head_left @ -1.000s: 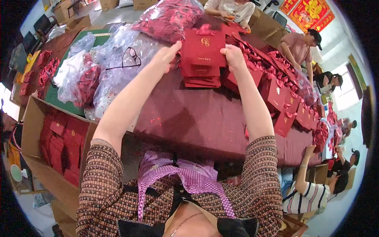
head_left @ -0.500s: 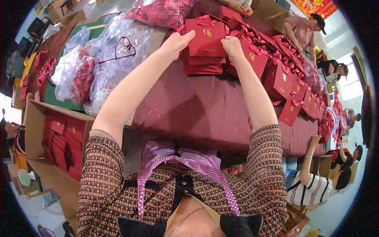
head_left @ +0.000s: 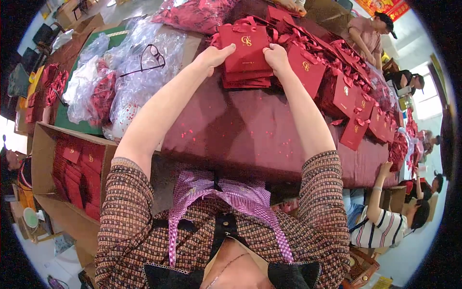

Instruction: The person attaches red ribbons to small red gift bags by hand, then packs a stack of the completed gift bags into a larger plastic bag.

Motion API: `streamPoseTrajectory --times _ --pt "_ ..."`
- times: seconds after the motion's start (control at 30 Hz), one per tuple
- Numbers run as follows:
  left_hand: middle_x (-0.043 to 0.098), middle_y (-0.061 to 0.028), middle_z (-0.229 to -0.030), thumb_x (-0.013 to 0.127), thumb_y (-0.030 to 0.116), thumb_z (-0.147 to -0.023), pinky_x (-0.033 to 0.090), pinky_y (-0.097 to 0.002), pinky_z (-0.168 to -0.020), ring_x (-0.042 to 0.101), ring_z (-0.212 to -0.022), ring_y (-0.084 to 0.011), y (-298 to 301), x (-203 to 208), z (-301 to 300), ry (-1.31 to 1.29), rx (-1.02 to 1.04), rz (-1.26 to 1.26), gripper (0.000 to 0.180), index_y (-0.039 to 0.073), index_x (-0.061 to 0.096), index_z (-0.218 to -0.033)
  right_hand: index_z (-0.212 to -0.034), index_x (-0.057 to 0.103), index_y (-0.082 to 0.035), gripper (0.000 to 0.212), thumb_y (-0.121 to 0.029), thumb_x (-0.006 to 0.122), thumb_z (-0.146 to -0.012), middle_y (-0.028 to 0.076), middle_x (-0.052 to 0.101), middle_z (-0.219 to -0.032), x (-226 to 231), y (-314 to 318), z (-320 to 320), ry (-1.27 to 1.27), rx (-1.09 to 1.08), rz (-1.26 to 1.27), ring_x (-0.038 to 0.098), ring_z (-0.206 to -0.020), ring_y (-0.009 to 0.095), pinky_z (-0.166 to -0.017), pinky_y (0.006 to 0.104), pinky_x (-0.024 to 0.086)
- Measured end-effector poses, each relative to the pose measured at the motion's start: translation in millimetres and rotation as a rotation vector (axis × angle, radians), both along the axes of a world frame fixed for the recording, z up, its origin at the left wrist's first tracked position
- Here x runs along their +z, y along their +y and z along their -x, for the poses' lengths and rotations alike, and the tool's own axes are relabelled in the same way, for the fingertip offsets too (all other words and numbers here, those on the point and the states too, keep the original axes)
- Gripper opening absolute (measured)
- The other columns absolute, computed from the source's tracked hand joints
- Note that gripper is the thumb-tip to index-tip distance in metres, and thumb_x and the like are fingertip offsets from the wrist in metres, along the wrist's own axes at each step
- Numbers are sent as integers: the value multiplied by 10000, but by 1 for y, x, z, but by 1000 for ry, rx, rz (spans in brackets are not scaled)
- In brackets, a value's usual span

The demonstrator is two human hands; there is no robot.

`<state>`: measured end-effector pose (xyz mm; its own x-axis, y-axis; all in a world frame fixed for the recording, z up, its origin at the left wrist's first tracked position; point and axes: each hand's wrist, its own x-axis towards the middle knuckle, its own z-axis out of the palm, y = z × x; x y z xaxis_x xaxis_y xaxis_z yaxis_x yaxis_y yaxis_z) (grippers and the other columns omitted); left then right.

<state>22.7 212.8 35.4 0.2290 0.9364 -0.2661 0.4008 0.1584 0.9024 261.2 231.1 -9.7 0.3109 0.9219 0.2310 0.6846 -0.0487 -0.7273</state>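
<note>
Both my arms reach forward over the table to a red paper gift bag [head_left: 245,55] with a gold emblem and a red ribbon at its top. My left hand [head_left: 214,57] grips its left edge, thumb lying on the front. On the opposite edge, my right hand [head_left: 277,59] is closed with its thumb on top. Directly beneath is a pile of similar red bags [head_left: 247,81], whose lower edges show; whether the held bag rests on them I cannot tell. More upright red bags [head_left: 305,70] with ribbons stand in rows to the right.
A dark red cloth [head_left: 226,139] with scattered red specks covers the table. To the left lie clear plastic bags [head_left: 139,82] and eyeglasses [head_left: 155,55]. An open carton [head_left: 43,168] of red bags stands at the near left. Co-workers [head_left: 385,226] are along the right side.
My two hands and the top bag have shifted slightly left and toward me. The right hand has come a little closer to the left one.
</note>
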Motion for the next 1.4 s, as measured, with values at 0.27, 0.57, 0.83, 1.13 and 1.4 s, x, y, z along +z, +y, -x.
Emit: streamPoseTrajectory --times 0.27,0.57,0.83,1.13,1.4 --pt "549 -204 -1062 554 656 -772 367 -368 -481 527 -706 -197 -13 13 2 -20 -84 -32 911 -169 482 -1152 -1209 557 -43 469 -239 491 -788 228 568 -1176 8 -5 15 -18 -101 96 533 -1115 371 -967 391 408" --pt "241 -312 -1426 627 640 -727 305 -568 -978 276 -1323 -390 -16 14 1 -45 -141 188 1059 -135 256 -1346 -1163 527 69 445 -186 473 -801 305 564 -1112 -5 -11 14 197 5 21 557 -1045 399 -903 405 435" --pt "523 -159 -1267 694 551 -726 399 -434 -925 511 -1153 -278 3 -17 2 -251 -1 266 842 -41 453 -1275 -1215 451 152 671 -402 575 -858 286 509 -1235 27 -31 40 299 -51 108 493 -1175 312 -971 343 373" --pt "601 -105 -1174 676 377 -811 463 -441 -923 583 -1061 -255 26 -40 -5 -756 -62 568 524 65 536 -1208 -1186 470 131 620 -344 636 -824 236 569 -1161 4 -31 51 362 -93 100 572 -1039 287 -891 358 440" --pt "624 -120 -1127 704 196 -793 473 -460 -920 612 -1006 -262 9 -38 5 -810 -28 597 392 42 571 -1129 -1210 481 63 521 -244 640 -820 185 586 -1147 -7 -52 57 398 -65 45 579 -1020 250 -876 340 453"
